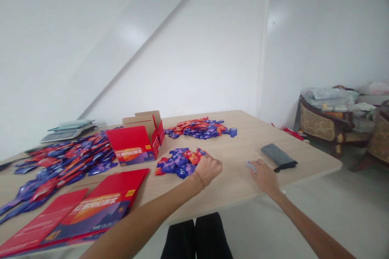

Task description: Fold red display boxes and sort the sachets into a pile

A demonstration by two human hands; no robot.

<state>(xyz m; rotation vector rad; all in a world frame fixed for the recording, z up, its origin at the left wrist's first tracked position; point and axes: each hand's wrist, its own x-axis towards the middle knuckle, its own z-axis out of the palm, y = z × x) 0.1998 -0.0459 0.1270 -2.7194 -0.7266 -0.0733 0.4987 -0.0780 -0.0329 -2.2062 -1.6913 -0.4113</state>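
Observation:
My left hand [208, 169] is closed in a fist just over the table, at the right edge of a small pile of purple and red sachets [179, 162]. What its fingers hold, if anything, is hidden. Under the fingertips of my right hand [263, 175] is a small crumpled white-grey cloth or tissue [251, 166], pinched against the tabletop. Just right of that hand lies a folded grey cloth pouch [278, 156] with a black edge. An open red carton [133, 145] with printed lettering stands upright left of the small pile.
Flattened red cartons [91, 208] lie at the table's front left. Behind them spreads a large heap of sachets [69, 160]; another pile [199, 128] sits at the back. A flat device [68, 131] is far left. Loaded armchairs [319, 121] stand beyond the table [316, 166].

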